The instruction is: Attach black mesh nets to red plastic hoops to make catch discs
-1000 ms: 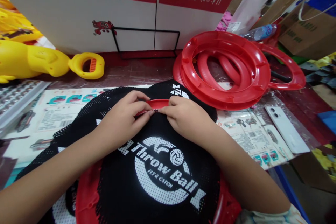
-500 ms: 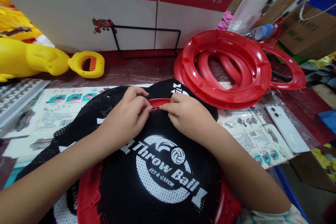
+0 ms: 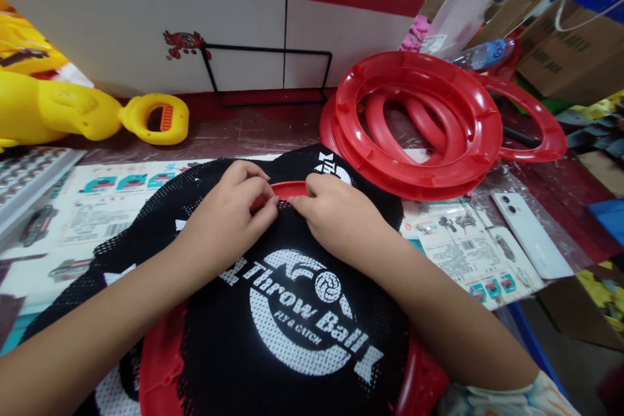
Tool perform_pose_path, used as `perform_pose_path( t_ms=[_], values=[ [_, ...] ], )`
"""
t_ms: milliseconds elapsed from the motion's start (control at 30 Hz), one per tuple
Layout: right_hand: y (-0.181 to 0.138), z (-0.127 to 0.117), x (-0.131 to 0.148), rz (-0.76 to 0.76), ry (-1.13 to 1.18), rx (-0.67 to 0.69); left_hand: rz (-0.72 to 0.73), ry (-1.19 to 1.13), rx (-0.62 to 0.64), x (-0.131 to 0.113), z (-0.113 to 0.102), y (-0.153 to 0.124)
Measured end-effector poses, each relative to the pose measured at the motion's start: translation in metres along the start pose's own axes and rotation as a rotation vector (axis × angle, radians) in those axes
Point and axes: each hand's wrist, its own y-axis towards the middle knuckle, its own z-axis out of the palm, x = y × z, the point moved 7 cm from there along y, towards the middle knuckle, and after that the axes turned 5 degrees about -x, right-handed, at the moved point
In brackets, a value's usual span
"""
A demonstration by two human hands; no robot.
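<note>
A black mesh fabric piece (image 3: 292, 227) printed "Throw Ball" in white lies over a red plastic ring (image 3: 160, 364) in front of me. At the ring's far side, my left hand (image 3: 238, 201) pinches the fabric edge between thumb and fingers. Close beside it, my right hand (image 3: 336, 211) presses the same edge, its fingers bent and the index fingertip on the fabric. A strip of red rim shows between the two hands. More black printed mesh pieces lie underneath, spreading to the left and behind.
Several red plastic rings (image 3: 419, 175) are stacked at the back right. A white phone (image 3: 531, 234) lies on the right. A black wire frame (image 3: 268, 50) stands before a large carton (image 3: 234, 19). Yellow plastic toys (image 3: 82, 110) and a tray of small parts (image 3: 34, 182) are at left.
My right hand's fingers have curled in a little at the fabric edge. My left hand keeps its pinch, and the view has shifted slightly.
</note>
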Motion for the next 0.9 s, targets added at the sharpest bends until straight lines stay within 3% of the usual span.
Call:
perform_pose_path(
  t_ms=[100,267,367,533,900],
  values=[
    [0.000,-0.002,-0.002,0.018,0.041,0.029,0.032,-0.006,0.014,-0.001,0.001,-0.001],
    [-0.002,-0.013,-0.026,0.208,0.497,-0.034,0.169,0.006,0.025,-0.007,0.002,-0.005],
    [-0.004,-0.012,-0.041,0.349,0.644,-0.072,0.283,0.059,0.069,-0.014,0.006,-0.010],
    [-0.003,-0.001,-0.053,0.449,0.720,-0.088,0.366,0.088,0.120,-0.017,0.010,-0.013],
    [-0.001,0.007,-0.053,0.453,0.774,-0.034,0.366,0.143,0.138,-0.015,0.013,-0.013]
  ],
)
